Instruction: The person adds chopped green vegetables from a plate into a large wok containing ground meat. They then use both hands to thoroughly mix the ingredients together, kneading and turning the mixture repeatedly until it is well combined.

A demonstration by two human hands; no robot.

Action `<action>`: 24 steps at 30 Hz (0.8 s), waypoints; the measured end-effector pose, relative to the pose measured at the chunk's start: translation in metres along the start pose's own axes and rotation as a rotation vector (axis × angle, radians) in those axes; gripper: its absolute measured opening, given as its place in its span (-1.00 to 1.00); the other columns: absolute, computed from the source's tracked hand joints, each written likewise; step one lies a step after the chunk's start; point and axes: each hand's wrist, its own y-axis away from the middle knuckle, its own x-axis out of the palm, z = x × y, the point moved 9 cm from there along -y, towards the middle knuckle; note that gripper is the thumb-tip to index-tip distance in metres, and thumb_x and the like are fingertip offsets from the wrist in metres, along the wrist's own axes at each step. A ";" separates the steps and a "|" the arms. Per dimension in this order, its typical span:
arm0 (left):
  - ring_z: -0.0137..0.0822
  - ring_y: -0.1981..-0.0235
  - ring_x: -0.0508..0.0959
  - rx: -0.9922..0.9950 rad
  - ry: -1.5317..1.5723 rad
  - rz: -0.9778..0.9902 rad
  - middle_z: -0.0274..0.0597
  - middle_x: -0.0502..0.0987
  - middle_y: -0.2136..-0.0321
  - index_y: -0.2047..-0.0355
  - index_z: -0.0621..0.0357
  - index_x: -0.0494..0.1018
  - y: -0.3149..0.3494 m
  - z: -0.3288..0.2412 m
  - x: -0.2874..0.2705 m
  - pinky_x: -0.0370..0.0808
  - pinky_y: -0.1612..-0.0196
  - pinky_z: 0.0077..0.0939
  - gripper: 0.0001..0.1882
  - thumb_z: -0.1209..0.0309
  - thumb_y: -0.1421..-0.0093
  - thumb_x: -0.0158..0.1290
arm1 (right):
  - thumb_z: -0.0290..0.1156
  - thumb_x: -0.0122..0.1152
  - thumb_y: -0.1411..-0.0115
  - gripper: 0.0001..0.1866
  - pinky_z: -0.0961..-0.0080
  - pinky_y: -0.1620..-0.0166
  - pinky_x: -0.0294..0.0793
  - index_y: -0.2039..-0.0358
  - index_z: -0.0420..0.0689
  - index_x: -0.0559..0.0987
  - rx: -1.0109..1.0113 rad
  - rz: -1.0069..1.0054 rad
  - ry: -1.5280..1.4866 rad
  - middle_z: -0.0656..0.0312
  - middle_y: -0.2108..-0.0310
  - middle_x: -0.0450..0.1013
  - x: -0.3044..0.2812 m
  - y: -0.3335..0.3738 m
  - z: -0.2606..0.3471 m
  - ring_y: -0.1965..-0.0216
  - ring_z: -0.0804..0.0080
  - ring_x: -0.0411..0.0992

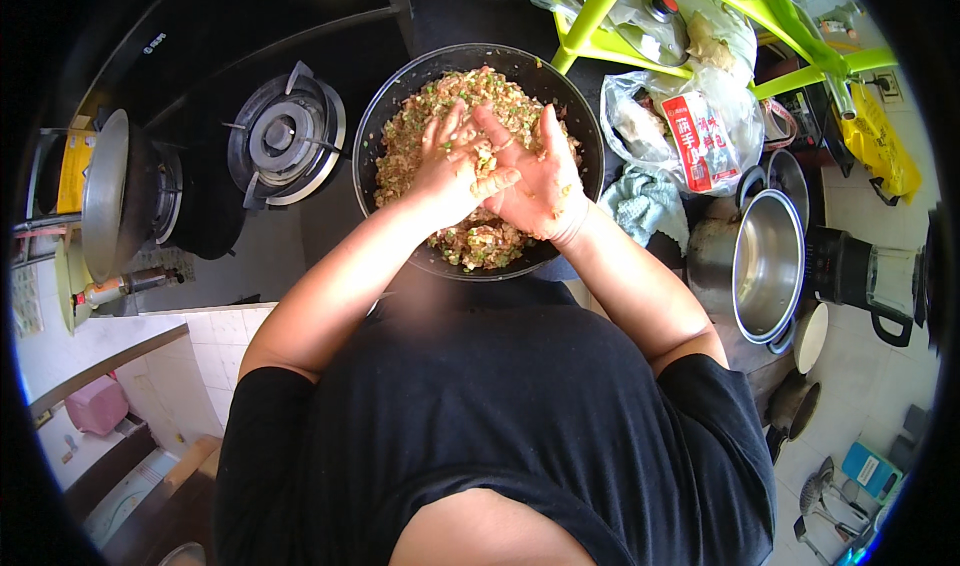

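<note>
A wide dark round pan (590, 131) holds a large heap of minced filling (410, 136), pinkish-brown and flecked with green. Above the heap, my left hand (455, 174) has its fingers stretched out, and its thumb overlaps the palm of my right hand. My right hand (540, 186) is turned palm up with the fingers spread. Bits of filling cling to the skin of both hands. Neither hand grips anything that I can see. Part of the heap is hidden beneath the hands and wrists.
A gas burner (285, 138) sits left of the pan, with a wok (108, 201) on another burner. At right are a red-and-white packet (690, 141) on plastic bags, a teal cloth (645, 204), a steel pot (768, 266) and a blender (890, 281). A green rack (600, 16) stands behind.
</note>
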 end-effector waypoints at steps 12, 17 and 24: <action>-0.43 0.42 0.40 -0.604 1.154 -0.269 -0.22 0.50 0.39 0.39 0.16 0.47 -0.012 0.038 -0.017 0.33 0.26 -0.59 -0.71 0.26 -0.20 -0.20 | 0.59 -0.60 0.28 0.12 0.08 -0.19 -0.28 -0.22 0.10 -0.15 -0.017 0.130 0.712 0.15 -0.23 -0.19 0.009 -0.011 -0.012 -0.24 0.22 -0.20; -0.31 0.04 0.19 0.038 0.709 -0.196 -0.18 0.28 0.01 0.07 0.12 0.27 -0.011 0.005 -0.028 0.06 -0.02 -0.33 -0.63 0.25 -0.14 -0.11 | 0.60 -0.56 0.29 0.18 0.10 -0.18 -0.20 -0.20 -0.06 -0.09 0.007 -0.003 0.677 0.10 -0.22 -0.15 -0.007 -0.011 0.006 -0.24 0.24 -0.18; -0.22 -0.11 0.13 0.342 0.584 -0.173 -0.19 0.32 0.04 0.08 0.13 0.25 -0.004 -0.043 -0.023 -0.09 -0.15 -0.15 -0.54 0.20 -0.06 0.04 | 0.08 -0.03 -0.06 -0.37 0.23 -0.09 0.14 -0.01 -0.09 0.23 -0.210 -0.035 0.595 0.13 -0.05 0.16 -0.033 -0.021 0.011 -0.09 0.27 0.14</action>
